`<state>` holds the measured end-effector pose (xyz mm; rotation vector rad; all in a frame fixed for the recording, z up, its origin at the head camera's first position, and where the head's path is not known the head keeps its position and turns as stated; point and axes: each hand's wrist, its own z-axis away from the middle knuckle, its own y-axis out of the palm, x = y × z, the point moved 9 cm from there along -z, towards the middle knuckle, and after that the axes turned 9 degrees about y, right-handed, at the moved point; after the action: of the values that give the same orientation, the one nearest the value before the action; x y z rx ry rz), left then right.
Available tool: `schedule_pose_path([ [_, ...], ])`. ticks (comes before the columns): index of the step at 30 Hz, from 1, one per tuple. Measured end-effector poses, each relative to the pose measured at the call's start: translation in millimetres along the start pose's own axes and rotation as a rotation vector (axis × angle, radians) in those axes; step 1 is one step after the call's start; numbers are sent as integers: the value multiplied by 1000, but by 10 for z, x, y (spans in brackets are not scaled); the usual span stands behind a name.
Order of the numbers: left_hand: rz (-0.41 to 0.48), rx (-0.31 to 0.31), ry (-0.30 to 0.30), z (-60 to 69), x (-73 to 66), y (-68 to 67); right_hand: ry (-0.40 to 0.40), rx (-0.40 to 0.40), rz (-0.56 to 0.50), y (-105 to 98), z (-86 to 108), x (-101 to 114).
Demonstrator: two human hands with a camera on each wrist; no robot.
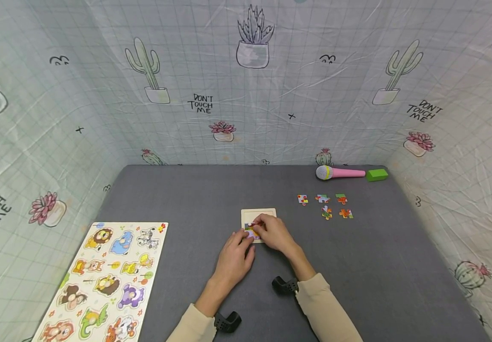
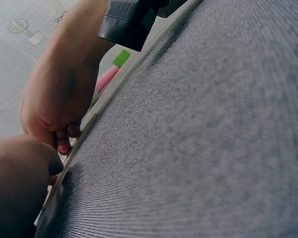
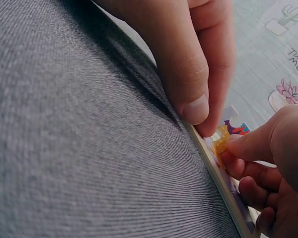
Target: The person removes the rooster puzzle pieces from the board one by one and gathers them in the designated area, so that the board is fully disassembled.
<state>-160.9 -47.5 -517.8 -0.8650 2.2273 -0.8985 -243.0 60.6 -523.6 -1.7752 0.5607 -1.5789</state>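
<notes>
A small square wooden puzzle tray [image 1: 258, 211] lies at the middle of the table, with several colourful pieces [image 1: 252, 232] in its lower left part. My right hand [image 1: 277, 233] reaches over the tray from the right. In the right wrist view, its thumb and forefinger pinch a yellow-patterned puzzle piece [image 3: 221, 141] at the tray. The left hand [image 1: 234, 257] rests at the tray's lower left corner, its fingertips touching the edge. The fingers partly hide the pinched piece, so I cannot tell whether it sits flat.
Several loose jigsaw pieces [image 1: 322, 198] lie right of the tray. Behind them are a pink toy microphone [image 1: 347, 173] and a green block [image 1: 376, 175]. A large animal puzzle board [image 1: 115, 251] covers the left side. Patterned cloth [image 1: 288, 85] walls the table's back and sides.
</notes>
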Motion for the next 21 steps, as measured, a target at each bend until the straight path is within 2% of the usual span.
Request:
schedule_pose_path([
  [8, -3, 10, -7, -1, 6, 6, 50, 7, -89, -9, -4, -35],
  [11, -3, 12, -9, 3, 8, 11, 46, 2, -113, -19, -6, -47],
  [21, 1, 2, 1, 10, 8, 4, 30, -77, -191, -180, -23, -99],
])
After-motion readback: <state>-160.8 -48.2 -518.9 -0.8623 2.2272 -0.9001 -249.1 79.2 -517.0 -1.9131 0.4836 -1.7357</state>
